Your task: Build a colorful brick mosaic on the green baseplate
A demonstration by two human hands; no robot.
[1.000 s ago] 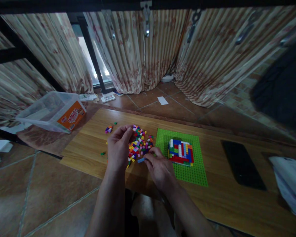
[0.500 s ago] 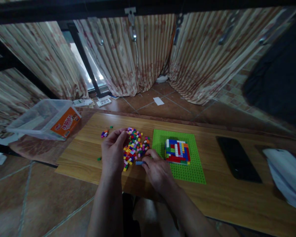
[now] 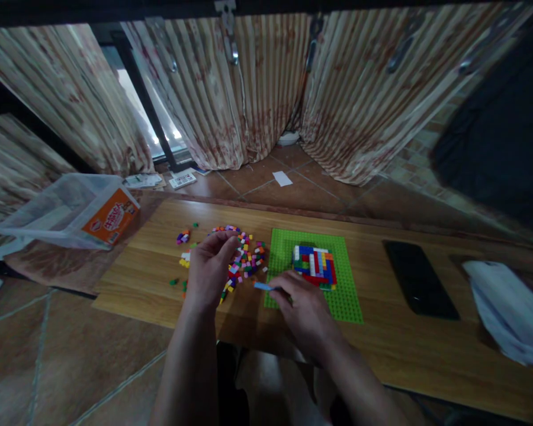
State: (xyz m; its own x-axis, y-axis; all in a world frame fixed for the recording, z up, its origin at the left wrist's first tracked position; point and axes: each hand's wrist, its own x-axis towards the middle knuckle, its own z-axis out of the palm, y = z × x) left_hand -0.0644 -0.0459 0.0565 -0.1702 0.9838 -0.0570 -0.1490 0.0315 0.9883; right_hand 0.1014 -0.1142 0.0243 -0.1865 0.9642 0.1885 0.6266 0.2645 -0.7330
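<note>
My left hand (image 3: 211, 272) hovers over the loose pile of small coloured bricks (image 3: 247, 260), its thumb and forefinger pinched together; anything between them is hidden. My right hand (image 3: 304, 305) is closed on a narrow light-blue piece (image 3: 263, 286) that sticks out to the left from its fingertips; its exact kind is unclear. Those fingers are over the left part of a green baseplate (image 3: 350, 296). On that plate stands a low, squarish build of red, blue, white and orange bricks (image 3: 315, 266), just beyond my right hand.
Several stray bricks (image 3: 183, 237) lie left of the pile. A clear plastic bin (image 3: 66, 216) with an orange label stands beyond the table's left end. To the right are a black phone-like slab (image 3: 420, 278) and a white packet (image 3: 506, 313) on the wooden table (image 3: 133, 284).
My right hand has moved right with the light-blue piece, from the pile's edge to over the baseplate. My left hand has shifted slightly right, uncovering white and yellow bricks. The view has shifted a little.
</note>
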